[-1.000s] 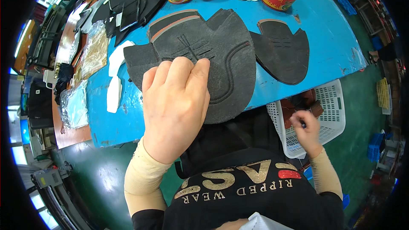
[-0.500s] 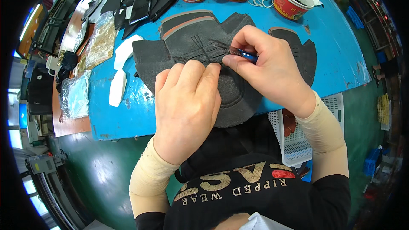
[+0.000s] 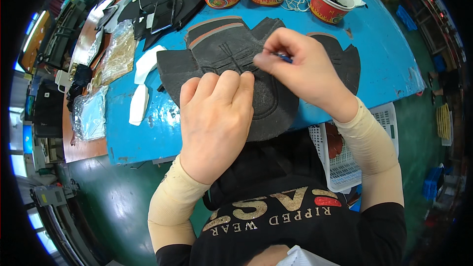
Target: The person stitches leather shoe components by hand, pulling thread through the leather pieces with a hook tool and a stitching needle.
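Stitched black leather-like pieces (image 3: 271, 111) lie stacked at the near edge of the blue table, with reddish-brown bands at the far end. Loose dark threads (image 3: 227, 51) cross on top of them. My left hand (image 3: 214, 118) bears down on the stack, fingers bent and held together; its thumb is mostly hidden. Just to its right, my right hand (image 3: 300, 66) pinches a small blue-handled tool (image 3: 285, 58). Its working end is hidden by my fingers, so I cannot tell its kind. Another black piece (image 3: 349, 66) extends beyond my right wrist.
Red and white paper tubs (image 3: 334, 2) stand at the back beside a white cord (image 3: 295, 2). A phone (image 3: 164, 14) rests on black pieces at far left. White pieces (image 3: 139, 103) and plastic bags (image 3: 91, 116) lie left. Below the table is a white basket (image 3: 345, 167).
My right hand has shifted slightly left and turned, and its fingers now cover the tool's dark pointed end. My left hand stays on the black pieces.
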Demonstrator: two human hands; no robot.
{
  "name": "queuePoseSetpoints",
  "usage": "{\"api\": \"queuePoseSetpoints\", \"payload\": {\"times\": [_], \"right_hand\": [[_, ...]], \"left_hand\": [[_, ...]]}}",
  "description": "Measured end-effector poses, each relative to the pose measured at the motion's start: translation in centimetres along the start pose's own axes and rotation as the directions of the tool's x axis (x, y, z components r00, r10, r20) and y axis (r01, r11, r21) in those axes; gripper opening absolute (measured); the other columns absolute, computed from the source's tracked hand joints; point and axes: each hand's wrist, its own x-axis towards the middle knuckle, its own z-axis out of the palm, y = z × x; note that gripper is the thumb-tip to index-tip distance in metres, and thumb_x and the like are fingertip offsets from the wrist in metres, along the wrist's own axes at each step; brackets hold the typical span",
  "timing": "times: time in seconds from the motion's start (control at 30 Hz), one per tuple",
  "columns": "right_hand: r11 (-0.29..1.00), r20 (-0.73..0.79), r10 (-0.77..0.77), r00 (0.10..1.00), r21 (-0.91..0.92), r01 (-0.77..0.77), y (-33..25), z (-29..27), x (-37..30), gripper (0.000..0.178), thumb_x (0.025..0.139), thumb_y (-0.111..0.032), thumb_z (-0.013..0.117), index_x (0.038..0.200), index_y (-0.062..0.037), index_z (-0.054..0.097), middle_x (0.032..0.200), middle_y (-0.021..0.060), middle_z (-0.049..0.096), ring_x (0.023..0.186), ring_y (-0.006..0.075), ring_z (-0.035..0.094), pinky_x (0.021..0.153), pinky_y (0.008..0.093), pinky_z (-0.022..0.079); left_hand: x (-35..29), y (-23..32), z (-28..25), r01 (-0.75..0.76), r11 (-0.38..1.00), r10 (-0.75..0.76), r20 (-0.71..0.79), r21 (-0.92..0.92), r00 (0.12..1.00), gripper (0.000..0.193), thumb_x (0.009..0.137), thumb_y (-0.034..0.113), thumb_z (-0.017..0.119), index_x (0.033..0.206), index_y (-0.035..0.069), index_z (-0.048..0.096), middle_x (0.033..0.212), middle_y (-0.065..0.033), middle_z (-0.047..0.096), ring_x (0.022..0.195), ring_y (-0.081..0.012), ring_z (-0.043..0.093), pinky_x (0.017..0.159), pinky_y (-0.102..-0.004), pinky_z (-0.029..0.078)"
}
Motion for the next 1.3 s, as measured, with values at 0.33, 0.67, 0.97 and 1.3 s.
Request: {"api": "queuePoseSetpoints", "payload": {"times": [0.33, 0.67, 0.97, 1.3], "right_hand": [[0.787, -0.538, 0.027, 0.842, -0.508, -0.35, 15.3, -10.8, -7.3, 0.038, 0.083, -0.014, 0.066, 0.118, -0.0024, 0.055, 0.11, 0.0179, 0.058, 0.1, 0.0306, 0.057, 0.088, 0.0389, 0.047], [0.282, -0.581, -0.219, 0.784, -0.807, -0.519, 18.1, -12.1, -9.2, 0.035, 0.085, -0.016, 0.064, 0.118, -0.007, 0.06, 0.11, 0.0148, 0.059, 0.101, 0.0299, 0.057, 0.087, 0.0388, 0.046], [0.984, -0.154, 0.175, 0.973, -0.012, -0.178, 0.9, -1.9, -3.3, 0.037, 0.087, -0.035, 0.068, 0.104, -0.0019, 0.064, 0.07, 0.0063, 0.063, 0.063, 0.0133, 0.06, 0.057, 0.0266, 0.047], [0.951, -0.451, -0.307, 0.838, -0.11, 0.289, 1.0, 1.7, -4.5, 0.033, 0.076, -0.001, 0.075, 0.103, -0.0023, 0.056, 0.092, 0.0066, 0.058, 0.078, 0.0137, 0.055, 0.069, 0.0261, 0.046]], "left_hand": [[-7.3, -2.1, -0.8, 0.192, 0.909, -0.329, -0.354, -0.371, 0.876, 0.028, 0.075, -0.006, 0.067, 0.103, -0.001, 0.064, 0.083, -0.0076, 0.058, 0.072, -0.019, 0.055, 0.064, -0.0277, 0.04], [-10.4, -8.1, 4.9, 0.544, 0.654, -0.696, -0.136, -0.526, 0.705, 0.015, 0.095, 0.005, 0.052, 0.105, -0.001, 0.063, 0.091, -0.0055, 0.052, 0.076, -0.0124, 0.048, 0.067, -0.0253, 0.04], [-10.2, -7.1, 5.9, 0.44, 0.82, -0.513, -0.13, -0.367, 0.848, 0.023, 0.078, -0.009, 0.058, 0.1, -0.003, 0.062, 0.095, -0.0148, 0.054, 0.086, -0.0295, 0.054, 0.076, -0.0347, 0.045], [-9.8, -6.4, 5.3, 0.414, 0.818, -0.496, -0.123, -0.399, 0.86, 0.022, 0.077, -0.011, 0.058, 0.097, -0.003, 0.062, 0.094, -0.0137, 0.054, 0.081, -0.0288, 0.055, 0.07, -0.0349, 0.046]]}}
